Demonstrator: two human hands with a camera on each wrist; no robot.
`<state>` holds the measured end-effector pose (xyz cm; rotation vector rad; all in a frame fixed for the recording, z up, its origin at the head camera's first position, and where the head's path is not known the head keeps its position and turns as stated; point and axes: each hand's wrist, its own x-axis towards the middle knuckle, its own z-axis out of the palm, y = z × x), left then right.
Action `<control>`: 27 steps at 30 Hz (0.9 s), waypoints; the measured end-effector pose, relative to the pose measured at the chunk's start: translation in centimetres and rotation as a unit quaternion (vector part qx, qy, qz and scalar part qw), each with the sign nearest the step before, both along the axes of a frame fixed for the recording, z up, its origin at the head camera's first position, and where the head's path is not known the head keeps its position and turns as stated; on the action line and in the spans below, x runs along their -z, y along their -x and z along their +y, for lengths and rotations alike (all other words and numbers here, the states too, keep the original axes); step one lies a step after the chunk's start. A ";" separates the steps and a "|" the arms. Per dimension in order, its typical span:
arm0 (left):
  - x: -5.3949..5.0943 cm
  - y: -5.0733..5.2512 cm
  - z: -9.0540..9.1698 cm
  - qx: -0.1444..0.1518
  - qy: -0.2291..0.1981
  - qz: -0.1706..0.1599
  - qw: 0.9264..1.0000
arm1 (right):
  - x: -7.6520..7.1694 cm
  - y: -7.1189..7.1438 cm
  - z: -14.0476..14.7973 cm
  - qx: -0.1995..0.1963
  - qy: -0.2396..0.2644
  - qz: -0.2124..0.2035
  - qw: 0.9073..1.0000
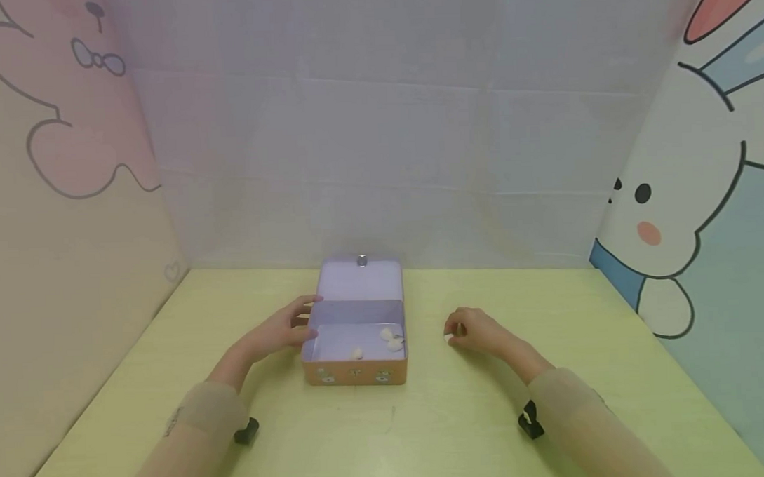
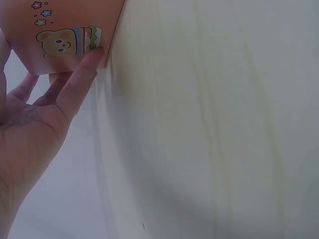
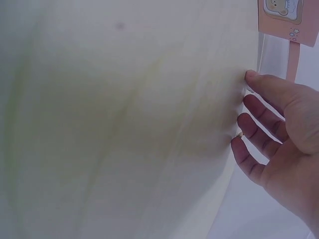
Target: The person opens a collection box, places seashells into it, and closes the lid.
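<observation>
A hinged box (image 1: 355,372) with an orange outside and lilac inside stands on the table, its lid (image 1: 361,280) tipped back. A few small whitish pieces (image 1: 357,353) lie in it, too small to identify. My left hand (image 1: 274,333) rests on the box's left side with spread fingers; in the left wrist view, the thumb (image 2: 82,79) presses the side printed with a bear. To the right of the box, my right hand (image 1: 480,331) pinches a small white piece (image 1: 448,337) at the tabletop. The right wrist view shows little of that piece between the fingertips.
The pale yellow table (image 1: 464,418) reaches a whitish back wall (image 1: 385,161). Side panels with cartoon animals, such as the rabbit panel (image 1: 690,207), flank it. A black strap piece (image 1: 530,421) hangs at each wrist.
</observation>
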<state>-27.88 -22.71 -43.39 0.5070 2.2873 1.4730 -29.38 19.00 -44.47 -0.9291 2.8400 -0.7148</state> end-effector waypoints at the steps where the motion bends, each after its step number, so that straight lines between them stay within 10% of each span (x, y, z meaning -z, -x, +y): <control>1: 0.0 0.0 0.0 0.000 -0.001 0.000 1.000 | 0.0 0.0 0.0 0.001 0.001 -0.002 1.000; 27: 0.4 0.3 0.1 -0.006 -0.007 0.007 1.000 | -0.8 -0.8 -0.6 -0.044 0.066 0.013 0.997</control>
